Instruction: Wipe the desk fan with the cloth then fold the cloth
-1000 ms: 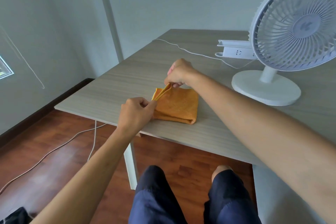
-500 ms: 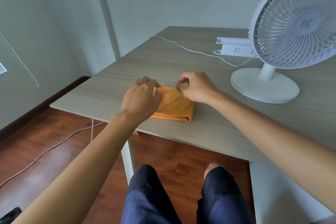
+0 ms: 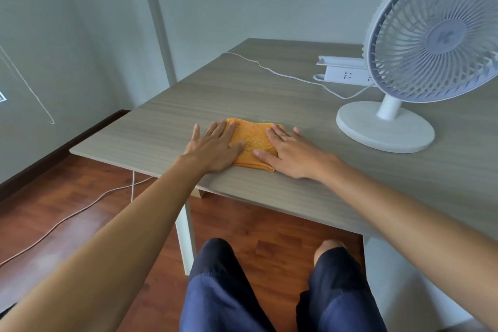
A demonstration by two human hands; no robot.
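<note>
Under flat hands (image 3: pixel 215 147), ribbed folded cloth (image 3: pixel 252 143)

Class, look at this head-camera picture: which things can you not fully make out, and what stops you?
- Fan: top and right side cut off by the picture's edge.
- Power strip: right end hidden behind the fan.
- Cloth: both sides covered by the left hand and right hand, lying flat on it.

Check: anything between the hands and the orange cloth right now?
Nothing visible. The left hand and right hand lie flat, fingers spread, directly on the folded orange cloth, one at each end. The fan stands apart to the right.
</note>
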